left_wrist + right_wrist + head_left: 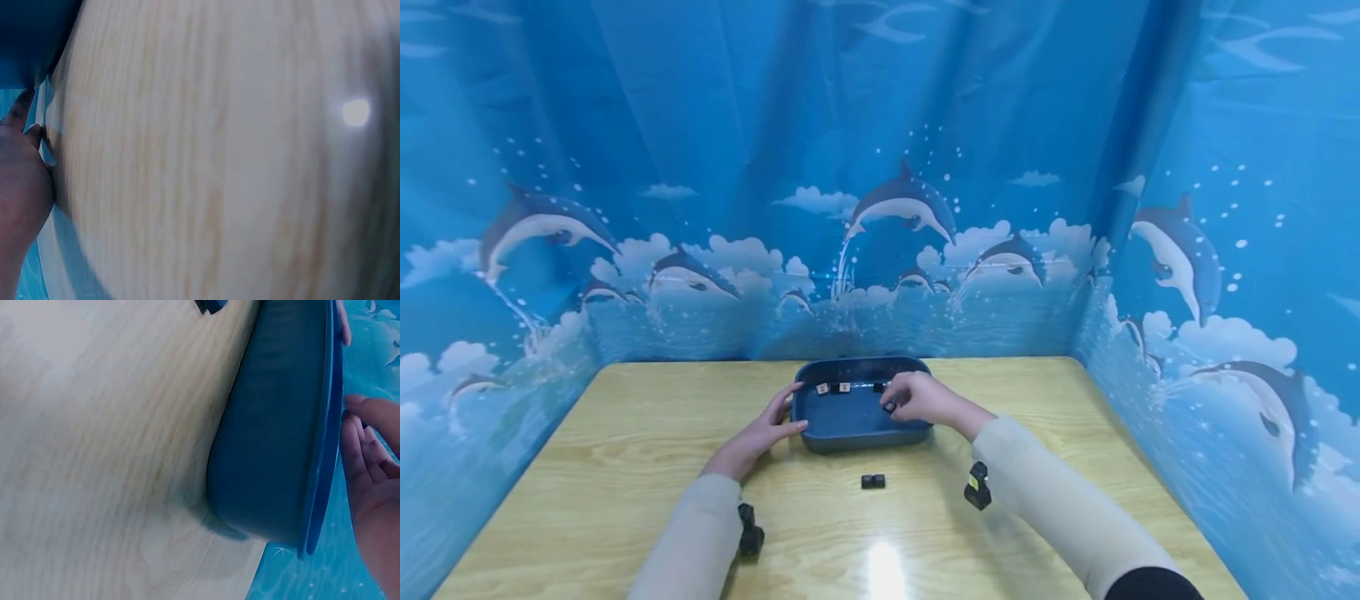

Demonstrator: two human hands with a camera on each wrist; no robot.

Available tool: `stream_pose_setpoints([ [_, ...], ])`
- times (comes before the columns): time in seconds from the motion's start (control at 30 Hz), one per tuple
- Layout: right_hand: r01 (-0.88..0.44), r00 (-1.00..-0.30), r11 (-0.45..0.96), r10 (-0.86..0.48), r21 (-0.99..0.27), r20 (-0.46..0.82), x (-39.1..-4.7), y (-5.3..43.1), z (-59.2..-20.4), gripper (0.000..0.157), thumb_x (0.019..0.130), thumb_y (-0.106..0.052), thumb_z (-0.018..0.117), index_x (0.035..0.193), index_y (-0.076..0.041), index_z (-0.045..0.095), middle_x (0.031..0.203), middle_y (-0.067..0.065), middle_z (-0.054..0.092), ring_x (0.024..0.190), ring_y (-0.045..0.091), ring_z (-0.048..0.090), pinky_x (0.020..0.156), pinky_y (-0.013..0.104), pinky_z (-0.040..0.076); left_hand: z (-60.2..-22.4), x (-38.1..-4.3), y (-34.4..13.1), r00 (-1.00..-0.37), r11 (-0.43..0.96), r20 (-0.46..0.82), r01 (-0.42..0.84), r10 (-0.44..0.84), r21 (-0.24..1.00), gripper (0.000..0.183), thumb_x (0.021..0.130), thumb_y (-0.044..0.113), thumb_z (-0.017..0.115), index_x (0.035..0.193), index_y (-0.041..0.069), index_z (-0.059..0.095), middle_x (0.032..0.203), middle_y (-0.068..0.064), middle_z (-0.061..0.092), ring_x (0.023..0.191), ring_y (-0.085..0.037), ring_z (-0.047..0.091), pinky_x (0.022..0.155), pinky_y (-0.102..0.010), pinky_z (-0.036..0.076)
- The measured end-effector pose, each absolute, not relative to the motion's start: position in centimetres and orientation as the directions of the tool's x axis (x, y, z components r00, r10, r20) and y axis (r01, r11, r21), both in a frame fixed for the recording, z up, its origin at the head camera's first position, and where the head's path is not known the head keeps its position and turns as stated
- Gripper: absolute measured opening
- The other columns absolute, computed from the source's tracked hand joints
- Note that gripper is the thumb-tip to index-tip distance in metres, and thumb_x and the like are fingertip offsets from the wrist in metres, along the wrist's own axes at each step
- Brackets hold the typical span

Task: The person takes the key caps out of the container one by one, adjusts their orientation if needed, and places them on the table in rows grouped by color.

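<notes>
A dark blue rectangular tray (861, 442) stands on the wooden table in the head view. My left hand (767, 429) rests against its left end, with spread fingers at the rim; the left wrist view shows fingers (20, 112) by the tray's side. Over the tray's right part, my right hand (917, 398) pinches a small black block (889, 407) between thumb and fingertips. Another dark block (878, 387) lies behind those fingers. Along the back left inside the tray sit small blocks with pale faces (845, 387) and a black one between them.
Two small black blocks (873, 481) lie side by side on the table (820, 533) in front of the tray. Blue curtains (715, 167) printed with dolphins stand behind and at both sides of the table. Black camera mounts (977, 487) hang at both wrists.
</notes>
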State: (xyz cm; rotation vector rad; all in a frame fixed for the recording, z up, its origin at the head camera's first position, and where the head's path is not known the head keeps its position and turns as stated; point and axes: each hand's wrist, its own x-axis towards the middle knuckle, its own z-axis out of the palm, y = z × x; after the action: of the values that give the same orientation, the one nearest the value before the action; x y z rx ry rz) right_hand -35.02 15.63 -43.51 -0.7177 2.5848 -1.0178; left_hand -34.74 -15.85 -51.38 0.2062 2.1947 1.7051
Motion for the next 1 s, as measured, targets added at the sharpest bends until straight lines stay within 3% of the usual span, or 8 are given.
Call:
stream_pose_setpoints([
  [0.4,-0.392,-0.808,0.528,-0.59,-0.754,0.007,-31.3,16.2,-43.6,0.019,0.083,-0.004,0.077,0.101,-0.007,0.077,0.094,-0.004,0.06,0.083,0.014,0.058,0.074,0.028,0.054,-51.6,-35.0,-15.6,-0.928,0.297,-0.213,-0.119,0.306,0.947,0.08,0.091,0.03,0.07,0.155,0.032,0.022,0.159,-0.025,0.008,0.144,-0.046,0.001,0.108,-0.07,0.001],
  [0.7,-0.333,-0.858,0.518,-0.512,-0.788,0.025,-28.5,16.1,-45.0,0.021,0.08,0.001,0.077,0.1,0.0,0.074,0.087,-0.003,0.064,0.076,0.011,0.061,0.067,0.026,0.055,-51.4,-35.2,-15.8,-0.925,0.305,-0.233,-0.138,0.301,0.942,0.082,0.09,0.033,0.071,0.155,0.034,0.02,0.16,-0.024,0.008,0.145,-0.045,0.001,0.109,-0.068,0.002],
  [1.0,-0.293,-0.896,0.565,-0.445,-0.771,0.015,-27.1,16.1,-47.4,0.02,0.076,0.002,0.078,0.096,0.0,0.074,0.082,-0.004,0.062,0.072,0.009,0.06,0.064,0.023,0.054,-51.5,-35.1,-15.9,-0.924,0.291,-0.227,-0.136,0.308,0.947,0.082,0.091,0.03,0.071,0.155,0.032,0.02,0.159,-0.024,0.007,0.145,-0.045,0.001,0.11,-0.067,0.001],
])
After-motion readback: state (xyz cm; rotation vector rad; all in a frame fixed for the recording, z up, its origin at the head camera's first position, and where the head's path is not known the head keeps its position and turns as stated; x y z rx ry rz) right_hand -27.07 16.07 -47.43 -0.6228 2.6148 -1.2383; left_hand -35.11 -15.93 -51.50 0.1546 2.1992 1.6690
